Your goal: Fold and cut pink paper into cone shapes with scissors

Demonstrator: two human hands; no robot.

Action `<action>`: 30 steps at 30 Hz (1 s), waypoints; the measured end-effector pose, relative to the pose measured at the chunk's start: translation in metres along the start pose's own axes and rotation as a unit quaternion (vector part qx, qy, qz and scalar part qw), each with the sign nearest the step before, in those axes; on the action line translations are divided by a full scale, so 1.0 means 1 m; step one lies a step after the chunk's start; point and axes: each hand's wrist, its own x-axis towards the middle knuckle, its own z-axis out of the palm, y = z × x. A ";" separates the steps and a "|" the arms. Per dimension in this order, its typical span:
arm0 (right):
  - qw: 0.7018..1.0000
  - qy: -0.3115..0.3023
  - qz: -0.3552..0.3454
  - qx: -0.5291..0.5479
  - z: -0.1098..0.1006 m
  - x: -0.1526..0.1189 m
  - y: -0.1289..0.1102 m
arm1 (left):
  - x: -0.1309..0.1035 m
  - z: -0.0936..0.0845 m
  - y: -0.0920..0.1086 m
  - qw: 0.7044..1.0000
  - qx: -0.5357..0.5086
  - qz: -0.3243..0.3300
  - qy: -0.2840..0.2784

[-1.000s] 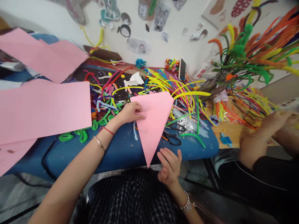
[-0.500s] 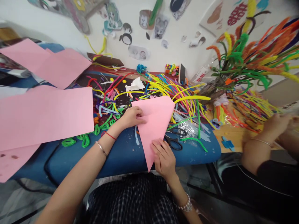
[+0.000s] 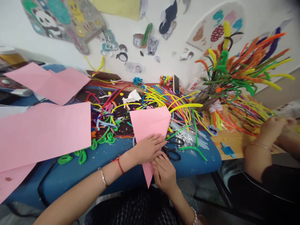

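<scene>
One folded pink paper (image 3: 151, 122) is covered by the flattened left hand (image 3: 148, 148) and pressed at its edge by the curled right hand (image 3: 165, 170).

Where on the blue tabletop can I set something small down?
Bare blue tabletop shows right of the right hand, before the scissors, and between the green loops and left forearm. It's crowded behind the folded pink paper, where yellow pipe cleaners and scraps lie.
</scene>
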 end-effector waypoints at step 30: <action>0.995 -0.056 -0.047 -0.068 -0.007 -0.010 -0.010 | 0.106 0.007 -0.053 0.997 0.067 -0.014 0.023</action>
